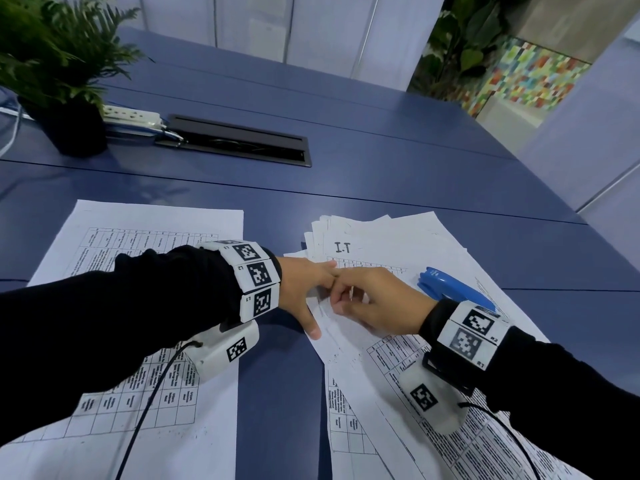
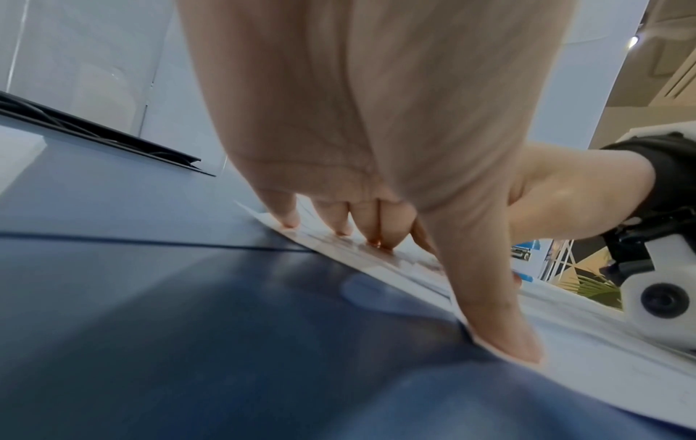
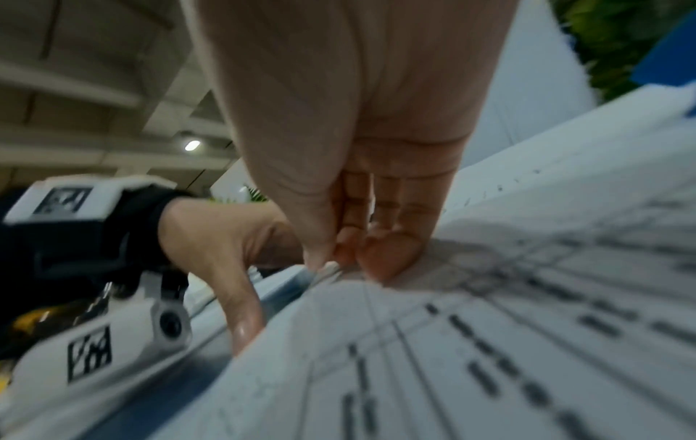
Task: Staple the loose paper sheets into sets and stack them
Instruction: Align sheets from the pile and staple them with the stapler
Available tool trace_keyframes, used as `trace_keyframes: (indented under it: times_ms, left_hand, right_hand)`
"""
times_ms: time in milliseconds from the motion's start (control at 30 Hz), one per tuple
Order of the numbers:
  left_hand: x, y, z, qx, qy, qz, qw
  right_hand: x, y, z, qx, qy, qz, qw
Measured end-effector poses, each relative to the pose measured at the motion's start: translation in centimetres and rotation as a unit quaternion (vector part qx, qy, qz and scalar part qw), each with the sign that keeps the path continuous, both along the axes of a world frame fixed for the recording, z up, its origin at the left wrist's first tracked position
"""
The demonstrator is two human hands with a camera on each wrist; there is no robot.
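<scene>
A loose pile of printed sheets (image 1: 384, 244) lies fanned out on the blue table (image 1: 398, 161), right of centre. A blue stapler (image 1: 453, 287) rests on the pile, just beyond my right wrist. My left hand (image 1: 311, 292) presses straight fingers and thumb onto the pile's left edge (image 2: 565, 327); its fingertips (image 2: 290, 221) lie flat on the paper. My right hand (image 1: 356, 299) touches the left one, with thumb and forefinger (image 3: 346, 256) pinching the edge of a top sheet (image 3: 489, 327), which bulges upward. A neat set of printed sheets (image 1: 145, 230) lies under my left forearm.
A potted fern (image 1: 69, 81) stands at the far left, with a white power strip (image 1: 133, 116) beside it. A black cable slot (image 1: 239, 140) is sunk into the table behind the papers. Wrist-camera cables trail over the near papers.
</scene>
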State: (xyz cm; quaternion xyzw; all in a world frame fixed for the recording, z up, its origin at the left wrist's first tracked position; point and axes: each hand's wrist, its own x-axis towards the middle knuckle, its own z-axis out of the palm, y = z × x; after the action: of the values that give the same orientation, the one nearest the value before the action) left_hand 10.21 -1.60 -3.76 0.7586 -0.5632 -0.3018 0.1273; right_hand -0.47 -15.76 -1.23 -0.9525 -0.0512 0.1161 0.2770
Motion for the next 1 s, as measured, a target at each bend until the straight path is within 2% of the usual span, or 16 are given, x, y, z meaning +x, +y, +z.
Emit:
trace_keyframes:
  times_ms: [100, 300, 500, 733, 867, 1000]
  left_hand:
    - [0.0, 0.0, 0.1, 0.006, 0.002, -0.011, 1.0]
    - [0.0, 0.1, 0.2, 0.003, 0.008, -0.013, 1.0]
    - [-0.1, 0.1, 0.4, -0.003, 0.014, -0.017, 1.0]
    - [-0.4, 0.0, 0.4, -0.005, 0.008, 0.016, 1.0]
    - [-0.6, 0.1, 0.9, 0.007, -0.015, 0.022, 1.0]
    - [-0.5, 0.1, 0.9, 0.007, 0.0, 0.023, 1.0]
  right_hand:
    - [-0.2, -0.5, 0.0, 0.035, 0.003, -0.062, 0.997]
    - [-0.4, 0.5, -0.2, 0.029, -0.023, -0.055, 0.998]
    - [-0.5, 1.4, -0.9, -0.038, -0.045, -0.078, 0.995]
    - [-0.6, 3.3, -0.4, -0.152, -0.045, -0.045, 0.986]
    - [-0.8, 4.0, -0.3, -0.182, -0.014, -0.033, 0.983]
    - [-1.0, 4.2, -0.6, -0.175, 0.008, -0.032, 0.984]
